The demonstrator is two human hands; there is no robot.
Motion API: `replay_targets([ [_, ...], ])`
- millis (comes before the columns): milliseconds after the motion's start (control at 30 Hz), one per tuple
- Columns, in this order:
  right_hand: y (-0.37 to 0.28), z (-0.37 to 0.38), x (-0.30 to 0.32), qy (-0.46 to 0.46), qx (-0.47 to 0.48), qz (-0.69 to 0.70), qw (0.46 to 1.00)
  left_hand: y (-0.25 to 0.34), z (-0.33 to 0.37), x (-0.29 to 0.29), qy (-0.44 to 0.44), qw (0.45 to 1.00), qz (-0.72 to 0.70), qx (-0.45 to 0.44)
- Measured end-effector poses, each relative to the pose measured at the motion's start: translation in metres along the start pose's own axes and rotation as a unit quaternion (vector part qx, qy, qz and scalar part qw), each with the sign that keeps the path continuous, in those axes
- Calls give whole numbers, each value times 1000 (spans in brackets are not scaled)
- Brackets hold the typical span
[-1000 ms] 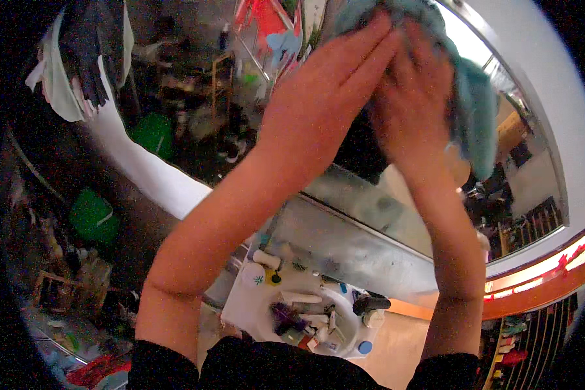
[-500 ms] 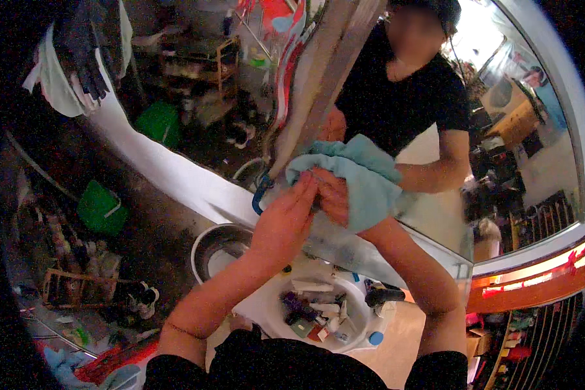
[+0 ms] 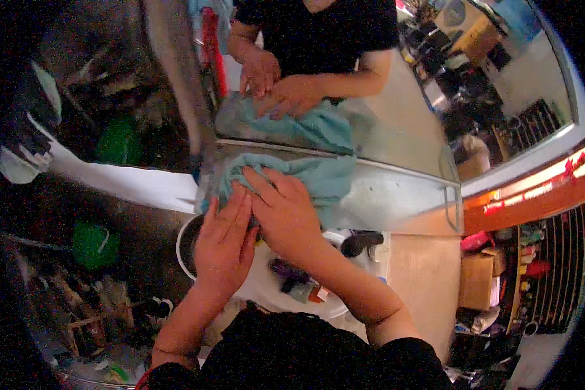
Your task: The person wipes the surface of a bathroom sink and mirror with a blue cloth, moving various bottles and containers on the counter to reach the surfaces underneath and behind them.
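Observation:
A light teal cloth lies bunched on a glass shelf that runs along the foot of a mirror. My right hand presses on the cloth from above, its fingers stretched out and spread. Close beside it, my left hand reaches to the cloth's near left edge with long, straight fingers. Fingertips of both hands touch the cloth near the shelf's left end. The mirror repeats the hands and cloth above the shelf.
Below the shelf is a white washbasin with several small items in it, partly behind my forearms. A dark bottle-like object is at its back rim. A green bucket stands at left; a cardboard box and racks are at right.
The cloth, earlier raised against the mirror and draped over my right hand, is now down on the glass shelf. Both hands have moved lower and left; the view has shifted.

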State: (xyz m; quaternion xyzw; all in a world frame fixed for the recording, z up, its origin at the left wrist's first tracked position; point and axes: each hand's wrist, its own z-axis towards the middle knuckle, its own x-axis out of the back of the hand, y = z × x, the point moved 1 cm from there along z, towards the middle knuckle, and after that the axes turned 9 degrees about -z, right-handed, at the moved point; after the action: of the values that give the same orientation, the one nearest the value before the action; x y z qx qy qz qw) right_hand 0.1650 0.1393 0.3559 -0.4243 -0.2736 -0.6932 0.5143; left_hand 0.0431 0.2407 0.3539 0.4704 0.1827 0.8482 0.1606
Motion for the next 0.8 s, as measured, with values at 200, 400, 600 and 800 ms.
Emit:
replay_targets([
  [200,51,-56,39,-32,-94,-23,995,52,27,-55,-111,994,-19,-11],
  [400,98,-102,77,7,-157,-72,985,107,57,-116,-161,985,9,-65],
  [600,63,-74,53,-19,-164,-108,980,73,38,-96,-65,992,-71,-83],
  [800,5,25,-17,1,-12,18,1000,3,22,9,-83,971,38,223],
])
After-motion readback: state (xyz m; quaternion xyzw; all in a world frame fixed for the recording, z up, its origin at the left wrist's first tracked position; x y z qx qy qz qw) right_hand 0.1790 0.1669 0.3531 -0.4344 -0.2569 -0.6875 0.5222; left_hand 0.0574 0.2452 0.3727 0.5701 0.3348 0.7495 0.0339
